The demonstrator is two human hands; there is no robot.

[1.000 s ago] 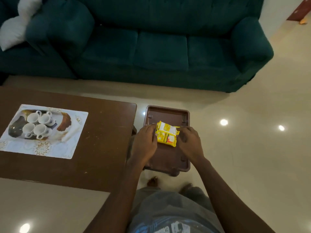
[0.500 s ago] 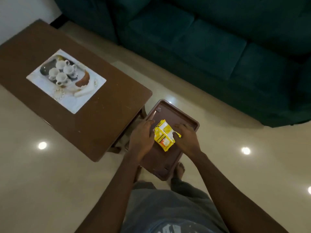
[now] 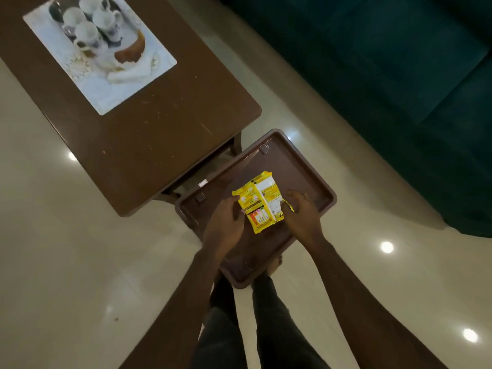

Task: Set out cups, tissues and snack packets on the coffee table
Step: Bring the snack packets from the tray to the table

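Note:
I hold a yellow snack packet [image 3: 262, 202] over a brown plastic tray [image 3: 298, 166] that sits low beside the coffee table. My left hand [image 3: 225, 225] grips the packet's left edge. My right hand [image 3: 302, 215] pinches its right edge. Several white cups [image 3: 90, 21] stand on a dark tray on a white patterned mat [image 3: 125, 83] at the far end of the brown coffee table [image 3: 149, 134].
A dark green sofa [image 3: 399, 75] fills the upper right. My legs and feet [image 3: 266, 310] stand on the glossy cream floor below the tray. Ceiling lights reflect on the floor to the right and left.
The view has swung and tilted, so the table now lies at upper left. Both hands keep hold of the yellow packet above the tray.

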